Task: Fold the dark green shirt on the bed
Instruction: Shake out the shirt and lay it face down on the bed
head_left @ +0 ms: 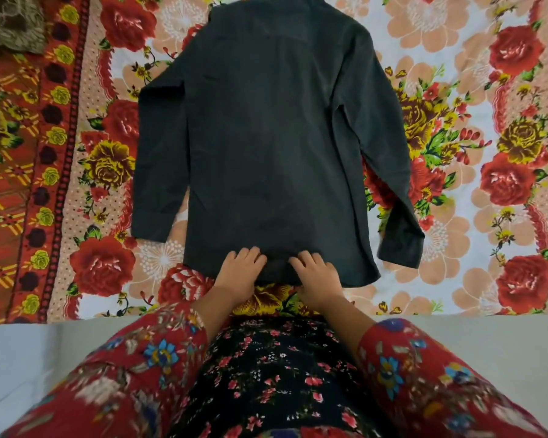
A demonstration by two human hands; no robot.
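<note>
The dark green shirt (272, 134) lies spread flat and back side up on the bed, collar at the far end, hem toward me. Both long sleeves hang down along its sides, the left cuff (151, 226) and the right cuff (400, 248) resting on the sheet. My left hand (239, 268) and my right hand (317, 271) lie palm down, side by side, on the middle of the hem. Their fingers are spread and press the cloth flat; neither hand holds a fold of it.
A floral bedsheet (475, 172) in red, yellow and peach covers the bed; its near edge (76, 316) runs just in front of my body. A brownish patterned cloth (11, 23) lies at the far left corner. Pale floor (19, 368) shows below the bed edge.
</note>
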